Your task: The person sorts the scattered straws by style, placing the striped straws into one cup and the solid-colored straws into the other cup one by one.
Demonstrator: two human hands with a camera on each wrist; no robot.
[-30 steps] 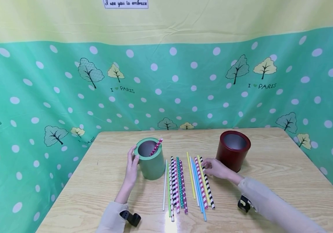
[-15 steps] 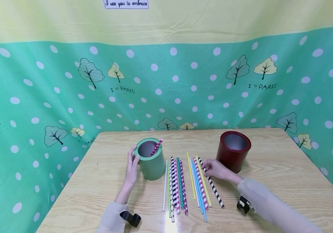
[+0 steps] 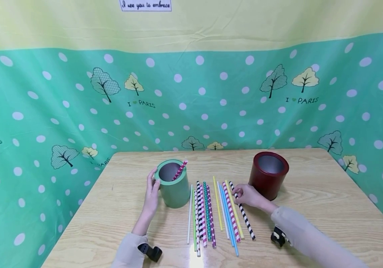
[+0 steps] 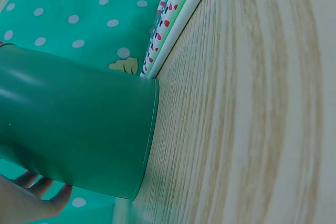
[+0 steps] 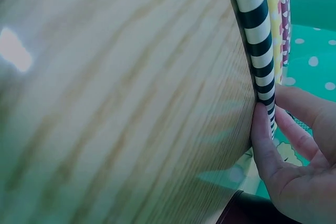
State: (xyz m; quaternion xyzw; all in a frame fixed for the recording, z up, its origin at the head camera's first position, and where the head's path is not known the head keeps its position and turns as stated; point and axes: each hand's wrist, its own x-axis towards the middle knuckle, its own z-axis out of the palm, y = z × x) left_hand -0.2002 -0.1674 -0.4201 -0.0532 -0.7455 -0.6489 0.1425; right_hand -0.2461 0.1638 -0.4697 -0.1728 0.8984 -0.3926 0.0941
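Note:
In the head view a green can [image 3: 175,194] stands upright, a magenta dotted paper straw [image 3: 180,170] leaning inside it. My left hand [image 3: 152,193] holds the can from its left side, thumb near the rim; fingertips [image 4: 62,199] touch its wall in the left wrist view. My right hand [image 3: 249,195] pinches a black-and-white striped straw [image 3: 245,217] near its far end, between thumb and fingers, as the right wrist view [image 5: 260,40] shows. That straw lies at the right edge of a row of straws, its near end angled apart from a yellow straw [image 3: 235,212].
A dark red can [image 3: 266,182] stands upright just behind my right hand. Between the hands, several mixed straws [image 3: 200,219] form a left group, and pink-striped [image 3: 232,212], blue and yellow ones a right group. A polka-dot cloth [image 3: 201,89] hangs behind the table [image 3: 111,223].
The striped straw's near end has swung right, away from the yellow straw, then slightly back. The leftmost yellow straw of the right group has shifted a little left. My left hand stays put.

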